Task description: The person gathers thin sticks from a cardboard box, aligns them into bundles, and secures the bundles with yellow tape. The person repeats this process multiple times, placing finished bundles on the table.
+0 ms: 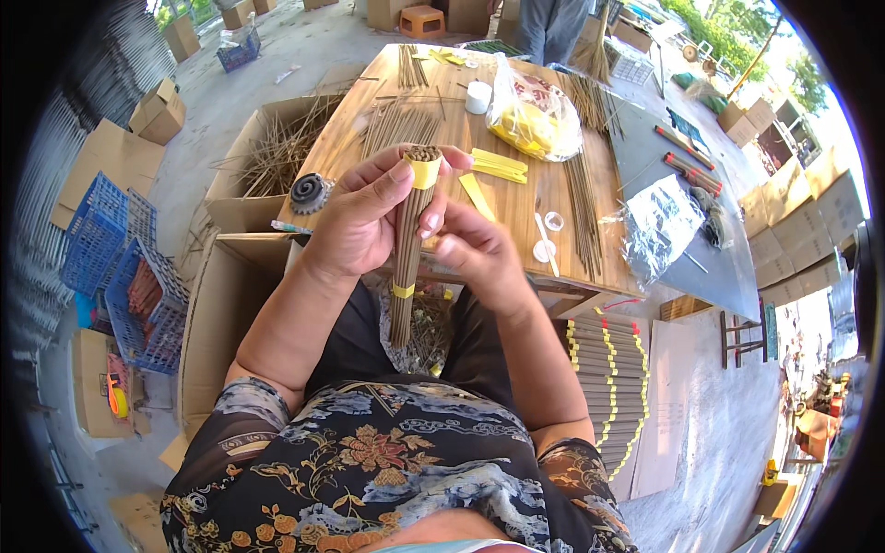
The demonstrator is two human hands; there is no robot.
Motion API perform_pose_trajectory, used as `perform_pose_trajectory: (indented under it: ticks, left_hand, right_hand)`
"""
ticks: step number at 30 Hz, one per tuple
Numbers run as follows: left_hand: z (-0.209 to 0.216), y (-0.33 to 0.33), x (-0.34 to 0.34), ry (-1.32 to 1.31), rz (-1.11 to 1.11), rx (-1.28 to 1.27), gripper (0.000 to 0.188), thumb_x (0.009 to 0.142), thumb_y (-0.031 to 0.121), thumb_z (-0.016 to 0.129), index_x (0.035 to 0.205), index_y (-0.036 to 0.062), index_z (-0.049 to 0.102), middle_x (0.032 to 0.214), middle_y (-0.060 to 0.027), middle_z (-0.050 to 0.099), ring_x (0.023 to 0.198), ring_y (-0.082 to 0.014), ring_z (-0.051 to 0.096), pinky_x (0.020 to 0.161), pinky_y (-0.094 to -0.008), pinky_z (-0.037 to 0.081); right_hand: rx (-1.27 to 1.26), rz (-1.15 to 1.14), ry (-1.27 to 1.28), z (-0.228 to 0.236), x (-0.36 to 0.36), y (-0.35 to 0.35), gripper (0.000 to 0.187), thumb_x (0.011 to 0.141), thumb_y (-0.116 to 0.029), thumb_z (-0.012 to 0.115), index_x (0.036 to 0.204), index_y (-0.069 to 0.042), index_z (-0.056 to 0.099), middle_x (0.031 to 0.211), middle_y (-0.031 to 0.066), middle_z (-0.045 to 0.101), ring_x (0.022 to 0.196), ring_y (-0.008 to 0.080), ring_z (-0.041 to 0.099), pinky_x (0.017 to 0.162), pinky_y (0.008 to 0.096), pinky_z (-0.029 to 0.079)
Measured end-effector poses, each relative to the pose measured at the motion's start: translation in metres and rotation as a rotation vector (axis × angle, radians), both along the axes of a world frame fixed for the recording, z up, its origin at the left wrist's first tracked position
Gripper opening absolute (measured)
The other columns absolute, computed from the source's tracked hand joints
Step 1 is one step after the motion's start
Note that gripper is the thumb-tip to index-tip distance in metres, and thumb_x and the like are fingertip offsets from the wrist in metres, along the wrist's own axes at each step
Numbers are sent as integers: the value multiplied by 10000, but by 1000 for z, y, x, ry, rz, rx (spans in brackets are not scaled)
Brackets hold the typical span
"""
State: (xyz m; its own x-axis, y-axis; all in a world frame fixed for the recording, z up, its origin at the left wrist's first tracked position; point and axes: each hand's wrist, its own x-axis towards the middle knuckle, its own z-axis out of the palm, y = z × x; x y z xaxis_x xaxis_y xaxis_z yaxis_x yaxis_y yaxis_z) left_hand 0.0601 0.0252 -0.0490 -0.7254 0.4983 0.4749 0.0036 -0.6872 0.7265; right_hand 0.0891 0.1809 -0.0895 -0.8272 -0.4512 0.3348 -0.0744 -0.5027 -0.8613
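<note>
A bundle of thin brown incense sticks (412, 244) stands nearly upright in front of me, its cut ends facing up. A yellow paper band wraps it near the top, and a narrower one circles its lower part. My left hand (369, 207) is closed around the upper bundle, thumb against the top band. Just right of the bundle is my right hand (484, 258), thumb and fingers apart and slightly curled, with nothing visible between them. Behind it on the wooden table (346, 120) lie yellow paper strips (499, 166).
Loose sticks (402, 127) lie on the table near a plastic bag of yellow material (535, 115), a white jar (478, 97) and a tape roll (310, 194). Cardboard boxes (230, 313) and blue baskets (147, 304) flank my left. Banded bundles (608, 369) lie at right. Another person (544, 32) stands beyond.
</note>
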Motion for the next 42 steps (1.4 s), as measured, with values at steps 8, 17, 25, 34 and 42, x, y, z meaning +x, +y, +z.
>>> perform_pose_trajectory:
  ticks: [8, 17, 25, 34, 42]
  left_hand:
    - [8, -8, 3, 29, 88, -151, 376, 837, 258, 584, 1080, -22, 520, 1098, -185, 513, 735, -140, 544, 658, -251, 473]
    - [15, -12, 16, 139, 243, -327, 271, 843, 263, 589, 950, 21, 535, 920, -80, 560, 784, -133, 543, 726, -274, 458]
    - [9, -11, 23, 140, 125, -266, 242, 853, 245, 582, 905, 32, 480, 818, -53, 534, 775, -131, 548, 697, -260, 456]
    - [6, 8, 30, 62, 705, -553, 160, 860, 176, 549, 800, 43, 483, 682, -36, 546, 666, -148, 565, 799, -345, 437]
    - [12, -2, 26, 248, 360, -383, 175, 850, 179, 565, 826, 15, 509, 706, -34, 573, 706, -117, 578, 771, -285, 449]
  right_hand:
    - [263, -69, 11, -6, 7, -14, 216, 850, -149, 587, 1010, -5, 583, 834, -13, 564, 790, 54, 491, 715, 206, 425]
    - [327, -85, 56, -10, 9, -18, 243, 810, -122, 636, 997, -4, 535, 848, -20, 531, 815, 57, 487, 727, 216, 427]
    - [410, -102, 345, -6, 8, -35, 447, 803, -113, 610, 1171, 9, 387, 1011, 94, 530, 935, 174, 525, 821, 284, 422]
    - [564, -465, 462, -27, 0, -49, 583, 785, -105, 605, 1262, 14, 292, 1133, 220, 482, 1038, 326, 511, 864, 368, 410]
    - [418, -224, 376, -12, 5, -43, 492, 756, -94, 631, 1184, 6, 409, 1115, 170, 513, 1054, 246, 501, 879, 324, 401]
